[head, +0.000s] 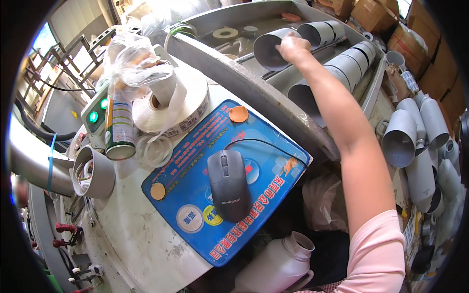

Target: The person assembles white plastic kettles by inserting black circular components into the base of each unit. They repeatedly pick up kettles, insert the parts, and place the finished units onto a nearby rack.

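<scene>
My right hand [296, 48] reaches across to the grey metal trough [253, 82], its fingers pinched at the open rim of a grey plastic pipe fitting [269, 51]. That fitting lies on its side, its mouth towards me. Beyond it lie more grey cylindrical fittings [317, 34]. A longer row of grey fittings [340, 69] runs along the trough's right part, partly behind my forearm. My left hand is out of view. Below the table edge, close to my body, is a grey bottle-shaped plastic fitting [278, 260] with a narrow neck; what supports it is hidden.
A black computer mouse [230, 186] sits on a blue printed mouse pad [190, 172]. Left of it are a label roll [194, 95], a spray can [120, 132] and a short grey pipe ring [100, 175]. Grey fittings [399, 139] and cardboard boxes [375, 16] pile up at right.
</scene>
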A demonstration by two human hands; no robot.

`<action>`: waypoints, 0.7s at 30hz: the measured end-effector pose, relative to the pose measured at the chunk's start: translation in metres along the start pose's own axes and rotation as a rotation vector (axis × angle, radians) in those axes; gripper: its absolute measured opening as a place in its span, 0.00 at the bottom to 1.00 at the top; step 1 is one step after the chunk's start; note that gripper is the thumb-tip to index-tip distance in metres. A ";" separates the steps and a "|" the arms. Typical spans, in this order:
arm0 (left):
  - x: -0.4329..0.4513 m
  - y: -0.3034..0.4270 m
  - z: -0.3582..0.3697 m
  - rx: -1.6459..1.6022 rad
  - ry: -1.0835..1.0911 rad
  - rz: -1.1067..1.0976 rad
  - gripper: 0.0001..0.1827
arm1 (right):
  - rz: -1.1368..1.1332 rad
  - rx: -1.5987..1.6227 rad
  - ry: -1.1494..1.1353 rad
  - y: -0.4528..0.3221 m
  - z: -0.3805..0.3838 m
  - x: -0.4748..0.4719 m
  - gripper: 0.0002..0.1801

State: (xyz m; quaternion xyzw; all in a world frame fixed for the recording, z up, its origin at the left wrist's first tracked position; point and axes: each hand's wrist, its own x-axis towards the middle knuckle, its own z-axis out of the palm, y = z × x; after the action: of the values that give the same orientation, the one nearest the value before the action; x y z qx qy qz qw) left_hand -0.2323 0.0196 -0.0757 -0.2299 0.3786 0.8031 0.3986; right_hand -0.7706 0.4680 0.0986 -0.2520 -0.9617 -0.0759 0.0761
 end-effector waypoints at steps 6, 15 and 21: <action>0.005 0.002 0.000 0.014 -0.003 -0.022 0.47 | -0.531 0.110 0.313 0.016 0.027 0.028 0.24; -0.007 -0.007 -0.003 0.002 0.037 -0.029 0.47 | -0.107 0.488 -0.118 0.044 -0.013 0.029 0.28; -0.024 -0.029 -0.012 0.016 -0.007 -0.018 0.47 | -0.548 0.855 0.130 0.062 -0.027 -0.081 0.17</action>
State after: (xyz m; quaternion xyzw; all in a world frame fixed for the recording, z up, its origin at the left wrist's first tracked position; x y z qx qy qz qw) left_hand -0.1939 0.0103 -0.0796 -0.2272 0.3814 0.7971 0.4093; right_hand -0.6676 0.4779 0.1168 0.0681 -0.9308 0.2918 0.2092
